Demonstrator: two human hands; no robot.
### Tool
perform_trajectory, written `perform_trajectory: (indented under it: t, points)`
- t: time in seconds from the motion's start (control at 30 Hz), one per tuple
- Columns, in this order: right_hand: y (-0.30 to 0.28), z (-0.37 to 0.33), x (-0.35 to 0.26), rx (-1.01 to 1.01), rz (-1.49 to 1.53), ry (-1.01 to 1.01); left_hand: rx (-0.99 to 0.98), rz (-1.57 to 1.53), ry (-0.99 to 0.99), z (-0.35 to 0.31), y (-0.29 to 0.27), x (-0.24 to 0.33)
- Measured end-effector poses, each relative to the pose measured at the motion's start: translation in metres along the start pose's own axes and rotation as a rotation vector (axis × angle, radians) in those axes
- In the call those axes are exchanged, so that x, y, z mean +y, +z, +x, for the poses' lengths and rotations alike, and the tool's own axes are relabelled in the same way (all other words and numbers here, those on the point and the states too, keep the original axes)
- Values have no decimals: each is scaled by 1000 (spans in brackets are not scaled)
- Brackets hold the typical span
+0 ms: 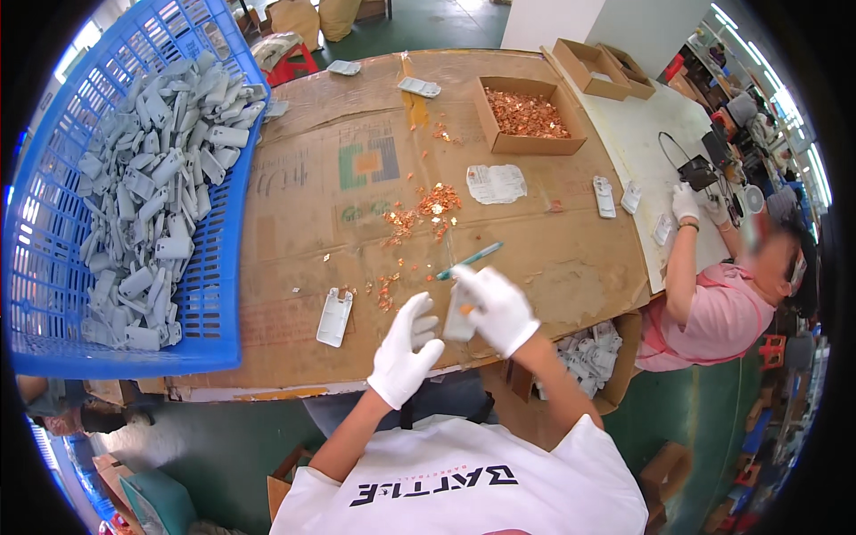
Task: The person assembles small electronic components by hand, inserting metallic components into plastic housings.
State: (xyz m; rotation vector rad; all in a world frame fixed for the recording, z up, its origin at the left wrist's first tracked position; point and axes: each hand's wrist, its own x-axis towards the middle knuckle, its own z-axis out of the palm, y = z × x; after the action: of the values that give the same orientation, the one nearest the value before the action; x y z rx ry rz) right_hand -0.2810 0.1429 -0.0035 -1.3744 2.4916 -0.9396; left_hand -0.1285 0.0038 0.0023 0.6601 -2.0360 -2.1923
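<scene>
Boldly lettered shirt (pixel 464 486), gloved hands (pixel 407 355) (pixel 501 314), casing (pixel 458 323), printed cardboard (pixel 299 232)

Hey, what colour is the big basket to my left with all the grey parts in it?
Blue; the basket shows best in the head view.

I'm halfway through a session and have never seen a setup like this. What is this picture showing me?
There is no machine: these are a person's own hands in white gloves, seen by a fisheye camera on their head, so straight edges bend near the rim. The left hand is open, with nothing visible in it. The blurred right hand is at a grey plastic shell; I can't tell whether it grips it. The cardboard-covered table carries loose copper-coloured pieces, a teal pen and a cardboard box of similar pieces. At left is a blue crate of grey shells.
</scene>
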Motion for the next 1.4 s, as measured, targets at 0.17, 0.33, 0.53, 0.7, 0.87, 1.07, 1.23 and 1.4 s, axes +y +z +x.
perform_trajectory:
  t: [0.17, 0.33, 0.53, 0.7, 0.87, 1.07, 1.23, 1.4]
  points:
    - [-62, 48, 122, 216, -191, 203, 347, 141, 163, 9, -65, 5]
    - [-116, 49, 215, -64, -654, 376, 664, 590, 185, -16, -131, -20]
    - [-100, 94, 98, -154, -859, 398, 857, 625, 206, -53, -154, -61]
    - [-3, 186, -88, -305, -261, -347, 963, 582, 266, -57, -165, -82]
    - [118, 261, -240, -293, 13, -751, 894, 482, 312, -61, -166, -80]
    - [237, 339, -340, 109, -93, -671, 815, 445, 239, -55, -161, -84]
    - [255, 359, -390, -117, -234, -503, 829, 478, 249, -61, -162, -82]
    - [252, 369, -393, -325, -521, -411, 827, 509, 289, -58, -164, -80]
